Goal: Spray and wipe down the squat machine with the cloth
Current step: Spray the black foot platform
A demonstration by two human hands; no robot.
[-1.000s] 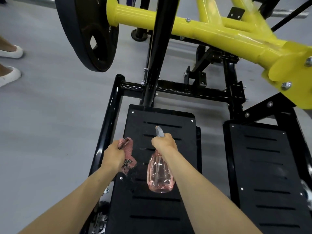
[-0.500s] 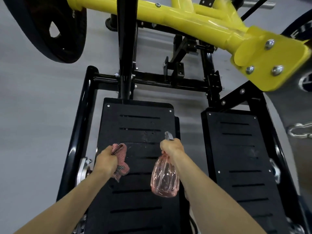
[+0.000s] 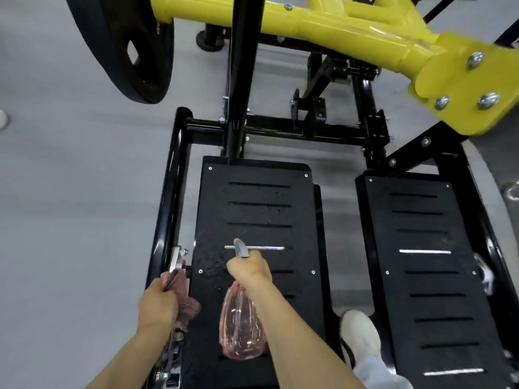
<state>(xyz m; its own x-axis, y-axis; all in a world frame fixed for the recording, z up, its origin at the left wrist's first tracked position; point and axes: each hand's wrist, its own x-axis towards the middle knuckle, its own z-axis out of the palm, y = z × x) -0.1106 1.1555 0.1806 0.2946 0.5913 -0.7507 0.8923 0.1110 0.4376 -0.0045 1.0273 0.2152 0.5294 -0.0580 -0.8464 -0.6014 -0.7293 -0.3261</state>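
Observation:
The squat machine has a black frame point(image 3: 171, 192), two black slotted foot plates and a yellow arm point(image 3: 351, 26) overhead. My right hand point(image 3: 250, 269) grips the head of a clear pink spray bottle point(image 3: 243, 327) above the left foot plate point(image 3: 258, 209), its grey nozzle pointing away from me. Fine droplets speckle that plate near its left edge. My left hand point(image 3: 157, 304) holds a bunched pink cloth point(image 3: 184, 296) beside the plate's left edge, over the frame rail. The right foot plate point(image 3: 429, 248) lies apart to the right.
A black weight plate point(image 3: 123, 43) hangs at the upper left. A black upright post point(image 3: 238, 80) rises behind the left foot plate. My white shoe point(image 3: 361, 332) stands on the grey floor point(image 3: 70, 206) between the two foot plates. A metal bracket point(image 3: 177, 258) sticks out by the cloth.
The view has shifted left and closer to the left foot plate. My left hand with the cloth has moved off the plate to its left edge. Droplets now show on the plate.

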